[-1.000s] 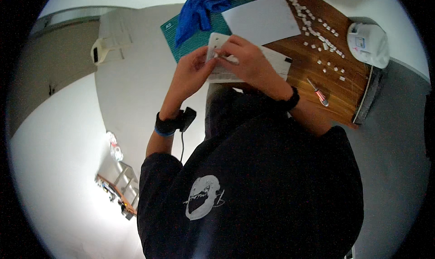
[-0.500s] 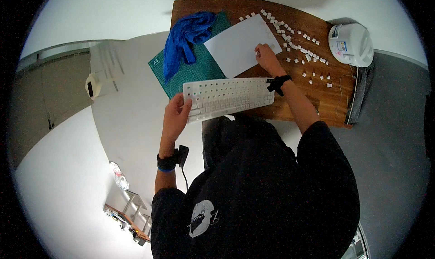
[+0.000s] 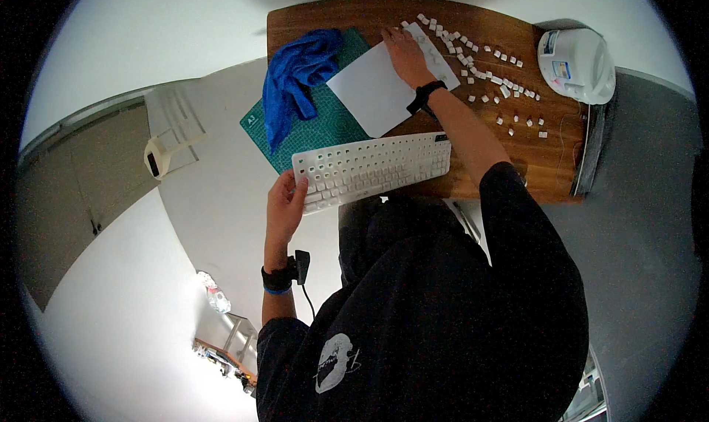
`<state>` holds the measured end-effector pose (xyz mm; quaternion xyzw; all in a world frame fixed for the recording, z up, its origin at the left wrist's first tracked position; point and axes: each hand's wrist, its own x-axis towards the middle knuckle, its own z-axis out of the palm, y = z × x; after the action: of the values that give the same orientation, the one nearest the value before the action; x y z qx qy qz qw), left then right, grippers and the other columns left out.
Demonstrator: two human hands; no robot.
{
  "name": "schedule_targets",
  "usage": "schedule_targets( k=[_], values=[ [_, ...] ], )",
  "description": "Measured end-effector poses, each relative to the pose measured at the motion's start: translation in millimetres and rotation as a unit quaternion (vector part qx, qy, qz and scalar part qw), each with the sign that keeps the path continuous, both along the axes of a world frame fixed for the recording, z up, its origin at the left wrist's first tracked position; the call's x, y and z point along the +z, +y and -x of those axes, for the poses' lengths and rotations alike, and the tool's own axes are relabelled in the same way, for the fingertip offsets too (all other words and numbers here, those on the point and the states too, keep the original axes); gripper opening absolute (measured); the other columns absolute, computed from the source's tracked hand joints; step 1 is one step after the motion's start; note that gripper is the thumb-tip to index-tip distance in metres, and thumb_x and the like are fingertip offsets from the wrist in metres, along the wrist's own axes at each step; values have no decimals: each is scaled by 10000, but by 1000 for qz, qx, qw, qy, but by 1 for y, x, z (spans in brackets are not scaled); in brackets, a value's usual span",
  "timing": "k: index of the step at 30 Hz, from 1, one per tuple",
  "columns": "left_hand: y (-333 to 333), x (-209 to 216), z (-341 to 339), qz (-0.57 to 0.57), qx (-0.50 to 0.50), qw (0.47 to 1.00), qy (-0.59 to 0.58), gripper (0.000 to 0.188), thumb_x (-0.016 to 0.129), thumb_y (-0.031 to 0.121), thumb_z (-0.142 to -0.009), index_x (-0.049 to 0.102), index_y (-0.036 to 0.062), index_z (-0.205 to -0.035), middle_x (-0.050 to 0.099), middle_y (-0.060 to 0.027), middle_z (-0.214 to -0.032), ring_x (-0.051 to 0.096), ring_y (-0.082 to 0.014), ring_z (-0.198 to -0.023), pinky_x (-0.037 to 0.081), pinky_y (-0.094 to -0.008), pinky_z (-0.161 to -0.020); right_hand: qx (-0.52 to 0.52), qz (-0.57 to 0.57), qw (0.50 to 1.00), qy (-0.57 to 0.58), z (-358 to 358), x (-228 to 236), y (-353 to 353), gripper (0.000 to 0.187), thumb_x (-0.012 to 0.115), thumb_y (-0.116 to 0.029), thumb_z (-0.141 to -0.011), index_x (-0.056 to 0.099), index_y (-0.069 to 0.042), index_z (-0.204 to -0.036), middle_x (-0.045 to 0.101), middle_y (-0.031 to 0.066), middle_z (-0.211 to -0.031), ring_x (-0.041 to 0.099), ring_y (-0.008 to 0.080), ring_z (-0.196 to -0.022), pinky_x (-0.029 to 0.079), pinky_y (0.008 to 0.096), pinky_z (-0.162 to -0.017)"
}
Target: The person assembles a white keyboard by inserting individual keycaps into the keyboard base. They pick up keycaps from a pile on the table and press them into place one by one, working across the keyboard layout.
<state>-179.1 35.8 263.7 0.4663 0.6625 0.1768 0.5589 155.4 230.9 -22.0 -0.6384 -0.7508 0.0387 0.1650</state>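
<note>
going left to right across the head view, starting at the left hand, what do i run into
Left hand holding the keyboard's left end → white keyboard → loose white keycaps scattered on the table → white plastic container.

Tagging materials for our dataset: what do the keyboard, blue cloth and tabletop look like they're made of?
Keyboard: probably hard plastic, smooth; even white, clean rounded corners.
Blue cloth: fabric, matte; soft bunched folds, fibre unclear.
Tabletop: wood or wood-look laminate, perhaps lightly glossy; brown with grain streaks.
</note>
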Motion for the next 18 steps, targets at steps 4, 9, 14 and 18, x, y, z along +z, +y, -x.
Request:
schedule_targets(
  k=[4,9,14,18],
  values=[
    [6,0,-1,24,2,1000,-7,219,570,142,-1059,612,-22,-1198,711,-78,-1086,653,-118,-967,515,-262,-856,14,10,1000,-15,1,-9,-1,476,570,-120,-953,577,-108,-1429,546,148,-1482,524,398,-1329,489,525,-1047],
    [3,-5,2,23,2,1000,-3,216,572,139,-1058,612,-19,-1199,713,-72,-1080,647,-108,-977,508,-254,-861,21,81,996,5,1,9,-8,437,568,-118,-954,607,-116,-1390,551,138,-1482,536,388,-1325,509,520,-1026],
    [3,-1,-1,30,15,999,-4,219,574,138,-1058,610,-17,-1208,713,-72,-1089,651,-117,-988,508,-265,-876,-4,-47,998,-34,-11,23,-20,342,594,-127,-965,641,-126,-1304,620,145,-1293,607,343,-1168,556,488,-934],
    [-1,-1,0,21,11,1000,3,241,571,136,-1058,600,-25,-1234,712,-79,-1122,650,-128,-1033,505,-276,-906,-126,16,985,-112,-40,17,-20,304,597,-144,-980,640,-105,-1279,612,163,-1273,611,344,-1135,557,488,-916]
  ],
)
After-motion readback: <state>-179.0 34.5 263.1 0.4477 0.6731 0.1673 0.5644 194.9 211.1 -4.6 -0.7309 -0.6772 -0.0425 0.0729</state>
